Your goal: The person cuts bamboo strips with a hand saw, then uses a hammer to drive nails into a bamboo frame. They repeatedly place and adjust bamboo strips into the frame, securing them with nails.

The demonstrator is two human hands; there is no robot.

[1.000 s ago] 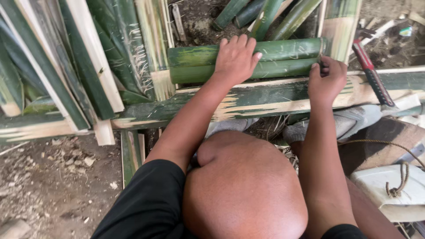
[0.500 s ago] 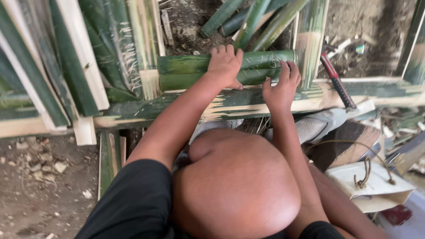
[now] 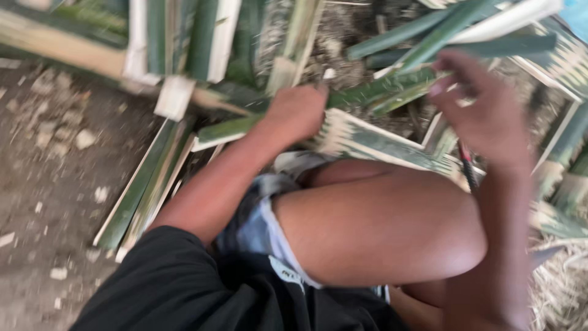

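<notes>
Head view, blurred: a green bamboo piece (image 3: pixel 367 92) is being gripped by the left hand (image 3: pixel 297 113), fingers closed over it, just beyond the knee (image 3: pixel 392 227). The right hand (image 3: pixel 484 110) is being held open, apparently nothing grasped. Risk: split edges cutting the palm if it's slipping. Long axis is running left-right, right end tilted up.

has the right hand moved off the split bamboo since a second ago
Yes. The right hand has lifted off the flat split bamboo strip and now hangs open above it, while the left hand is on the green pole.
</notes>
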